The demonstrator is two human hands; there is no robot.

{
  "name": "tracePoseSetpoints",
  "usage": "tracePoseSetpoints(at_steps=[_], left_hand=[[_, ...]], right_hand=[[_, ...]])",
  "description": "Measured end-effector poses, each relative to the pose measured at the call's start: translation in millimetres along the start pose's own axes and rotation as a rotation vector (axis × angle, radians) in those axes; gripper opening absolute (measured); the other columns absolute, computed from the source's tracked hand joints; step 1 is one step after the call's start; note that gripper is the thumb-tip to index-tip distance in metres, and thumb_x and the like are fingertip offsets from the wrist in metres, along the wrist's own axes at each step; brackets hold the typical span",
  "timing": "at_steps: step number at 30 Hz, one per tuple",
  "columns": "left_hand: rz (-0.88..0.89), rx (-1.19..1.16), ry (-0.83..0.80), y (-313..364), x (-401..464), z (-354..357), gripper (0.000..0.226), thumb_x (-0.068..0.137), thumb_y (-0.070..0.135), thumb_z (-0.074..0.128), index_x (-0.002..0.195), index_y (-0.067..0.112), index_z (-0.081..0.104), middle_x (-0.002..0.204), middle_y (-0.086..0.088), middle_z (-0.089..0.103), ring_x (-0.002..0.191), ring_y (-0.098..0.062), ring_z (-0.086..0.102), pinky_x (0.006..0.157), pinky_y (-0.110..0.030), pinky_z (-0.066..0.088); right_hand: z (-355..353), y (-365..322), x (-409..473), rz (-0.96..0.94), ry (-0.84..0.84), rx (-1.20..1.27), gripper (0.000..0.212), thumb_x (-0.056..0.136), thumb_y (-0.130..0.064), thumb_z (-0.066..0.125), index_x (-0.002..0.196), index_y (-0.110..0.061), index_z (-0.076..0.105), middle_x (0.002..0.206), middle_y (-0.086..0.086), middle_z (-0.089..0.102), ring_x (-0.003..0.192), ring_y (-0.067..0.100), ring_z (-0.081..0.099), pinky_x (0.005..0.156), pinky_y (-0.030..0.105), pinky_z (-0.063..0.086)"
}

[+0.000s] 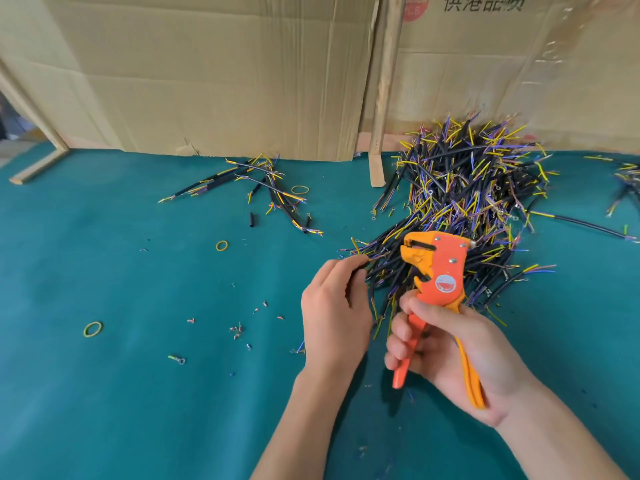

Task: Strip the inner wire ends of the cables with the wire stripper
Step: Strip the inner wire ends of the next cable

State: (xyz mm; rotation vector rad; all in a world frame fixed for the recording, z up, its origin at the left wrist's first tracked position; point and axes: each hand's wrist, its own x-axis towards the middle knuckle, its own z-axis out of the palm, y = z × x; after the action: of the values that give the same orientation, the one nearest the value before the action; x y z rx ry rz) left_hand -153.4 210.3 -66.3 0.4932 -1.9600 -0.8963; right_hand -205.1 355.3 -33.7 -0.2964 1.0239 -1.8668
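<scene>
Gripping the wire stripper (437, 271) by its two handles, the right hand (450, 355) sits at the lower right of the frame, fingers (401, 332) curled round the orange handle and the yellow handle lying against the palm. The tool stands nearly upright, its long axis running from the handle tips at the bottom up to the head, and the head's mouth faces toward the left of the frame, standing slightly apart. To its left, the left hand (334, 313) pinches one black cable (355, 277) between thumb and fingertips; the cable runs up and to the right out of the hand, and its far end reaches the edge of the big heap just left of the tool head, not touching the tool. Whether its inner wires are bare cannot be told.

Behind both hands lies the big heap of cables (464, 188), black with yellow, blue and purple inner wires pointing every way, far too many to count. A smaller loose bunch (263, 188) of roughly ten cables lies at upper centre, mostly fanned along a lower-left to upper-right line. A third clump (627, 181) shows at the right edge. Three rubber bands lie on the green tabletop (121, 393): one near the small bunch (300, 189), one lower in the middle (221, 245), one at the left (92, 329). Small insulation scraps (237, 329) dot the tabletop left of the hands. Cardboard sheets (207, 74) stand along the back
</scene>
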Motion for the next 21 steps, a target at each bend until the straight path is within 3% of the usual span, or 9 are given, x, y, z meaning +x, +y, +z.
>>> tracePoseSetpoints(at_steps=[3,7,10,12,13,17,21], left_hand=[[-0.156,-0.071,-0.047,7,4,-3,0.026,0.091,0.0,0.06,0.104,0.016,0.075,0.091,0.008,0.073,0.083,-0.006,0.065,0.078,-0.02,0.05],[-0.446,-0.424,-0.163,35,24,9,0.031,0.09,-0.005,0.054,0.096,0.02,0.072,0.084,0.003,0.075,0.073,-0.014,0.071,0.073,-0.031,0.06],[-0.462,-0.544,-0.364,54,57,29,0.028,0.093,-0.005,0.053,0.107,0.011,0.071,0.095,-0.005,0.074,0.088,-0.017,0.07,0.088,-0.037,0.058],[-0.32,-0.282,-0.454,50,86,35,0.027,0.095,0.005,0.054,0.109,0.014,0.074,0.099,-0.006,0.073,0.094,-0.019,0.067,0.092,-0.034,0.054],[-0.267,-0.106,-0.425,41,101,34,0.028,0.094,0.007,0.053,0.107,0.017,0.075,0.101,-0.005,0.074,0.098,-0.022,0.067,0.091,-0.032,0.053],[-0.35,0.432,-0.317,-27,144,3,0.039,0.087,0.005,0.05,0.123,0.015,0.064,0.124,-0.01,0.066,0.116,-0.034,0.059,0.093,-0.038,0.05],[-0.307,0.636,-0.439,-82,142,-20,0.041,0.091,0.005,0.049,0.129,0.012,0.061,0.127,-0.019,0.059,0.121,-0.04,0.05,0.1,-0.043,0.044]], right_hand=[[-7,-7,-2,-0.058,-0.049,0.02,0.043,0.067,-0.019,0.092,0.096,-0.008,0.062,0.081,0.019,0.054,0.071,0.034,0.057,0.068,0.047,0.056],[-15,-13,-2,-0.123,-0.079,0.056,0.046,0.065,-0.018,0.092,0.099,-0.008,0.063,0.082,0.018,0.055,0.072,0.034,0.058,0.07,0.047,0.056],[-24,-16,-2,-0.15,-0.143,0.088,0.04,0.076,-0.017,0.085,0.105,-0.009,0.06,0.086,0.018,0.055,0.077,0.034,0.059,0.076,0.049,0.056],[-28,-15,0,-0.134,-0.184,0.117,0.032,0.083,-0.014,0.078,0.108,-0.009,0.059,0.088,0.017,0.056,0.079,0.035,0.06,0.078,0.049,0.055],[-30,-14,1,-0.124,-0.194,0.133,0.029,0.085,-0.013,0.076,0.109,-0.009,0.059,0.088,0.017,0.057,0.079,0.035,0.06,0.079,0.049,0.055],[-30,-6,6,-0.084,-0.199,0.119,0.028,0.086,-0.011,0.076,0.108,-0.009,0.06,0.088,0.017,0.056,0.08,0.035,0.06,0.079,0.05,0.054],[-22,-2,5,-0.033,-0.199,0.079,0.032,0.081,-0.008,0.081,0.107,-0.008,0.062,0.088,0.022,0.054,0.079,0.039,0.058,0.078,0.053,0.053]])
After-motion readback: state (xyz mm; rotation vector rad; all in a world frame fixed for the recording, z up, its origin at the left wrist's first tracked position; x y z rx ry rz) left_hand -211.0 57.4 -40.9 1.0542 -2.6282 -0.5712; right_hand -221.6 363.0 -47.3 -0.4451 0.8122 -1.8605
